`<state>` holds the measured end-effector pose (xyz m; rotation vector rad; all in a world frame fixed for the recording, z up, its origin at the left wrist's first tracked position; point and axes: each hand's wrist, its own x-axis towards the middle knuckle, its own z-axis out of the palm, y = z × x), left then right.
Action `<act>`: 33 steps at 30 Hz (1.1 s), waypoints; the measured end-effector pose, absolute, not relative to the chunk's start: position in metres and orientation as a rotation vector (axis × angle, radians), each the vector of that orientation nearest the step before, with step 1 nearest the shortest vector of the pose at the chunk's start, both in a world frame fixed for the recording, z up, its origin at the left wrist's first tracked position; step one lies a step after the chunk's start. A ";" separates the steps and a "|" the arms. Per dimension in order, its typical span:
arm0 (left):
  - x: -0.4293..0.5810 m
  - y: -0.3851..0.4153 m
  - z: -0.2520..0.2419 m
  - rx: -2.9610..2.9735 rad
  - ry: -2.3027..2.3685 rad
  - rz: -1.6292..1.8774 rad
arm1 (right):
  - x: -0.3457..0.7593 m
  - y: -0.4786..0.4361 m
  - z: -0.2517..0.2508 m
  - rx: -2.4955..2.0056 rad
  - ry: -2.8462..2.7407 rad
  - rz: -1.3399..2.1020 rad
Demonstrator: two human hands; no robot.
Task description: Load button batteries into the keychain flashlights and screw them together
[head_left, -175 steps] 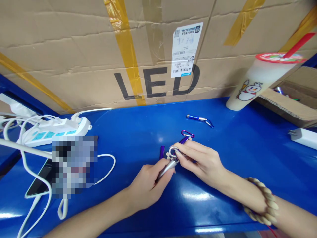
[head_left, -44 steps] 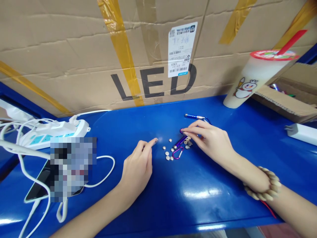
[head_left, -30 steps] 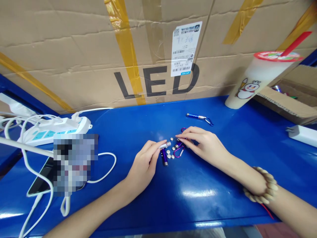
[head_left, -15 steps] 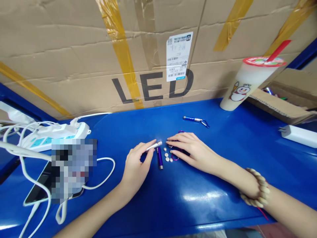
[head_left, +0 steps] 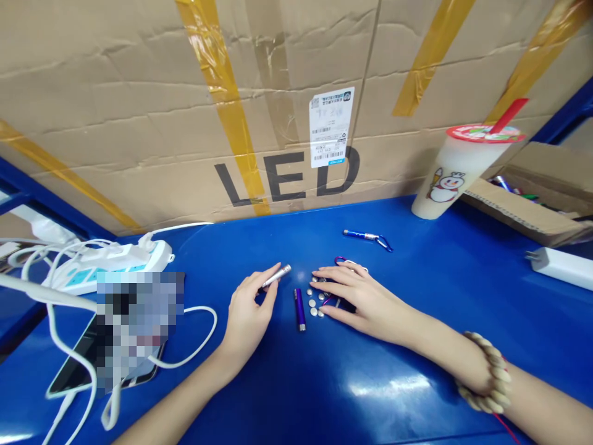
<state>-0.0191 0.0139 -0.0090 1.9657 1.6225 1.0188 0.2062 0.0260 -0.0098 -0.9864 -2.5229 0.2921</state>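
Pinched between the thumb and fingers of my left hand [head_left: 252, 303] is a small silver tube [head_left: 277, 275], its end pointing up and to the right. A purple metal tube [head_left: 300, 310] lies on the blue table between my two hands. Right of it are several button cells [head_left: 313, 303], some partly under my right hand [head_left: 359, 293]. That hand rests palm down with its fingers apart over the cells. Part of a purple carabiner [head_left: 340, 260] shows behind its fingers; the rest is hidden. Farther back lies a blue mini flashlight [head_left: 361, 235] with a clip.
A tall drink cup [head_left: 456, 176] stands at the back right, by an open cardboard box [head_left: 519, 213] and a white adapter [head_left: 563, 267]. At left are a power strip [head_left: 115, 269], white cables and a phone [head_left: 76, 364]. A large carton [head_left: 162, 123] stands behind the table.
My left hand has drawn slightly left with the silver tube, away from the purple tube. My right hand's fingers have shifted over the button cells, and more cells show. The camera view has tilted up slightly.
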 end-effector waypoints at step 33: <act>-0.012 -0.006 -0.003 1.782 1.479 1.077 | 0.249 0.067 -0.018 -1.795 -2.219 -0.236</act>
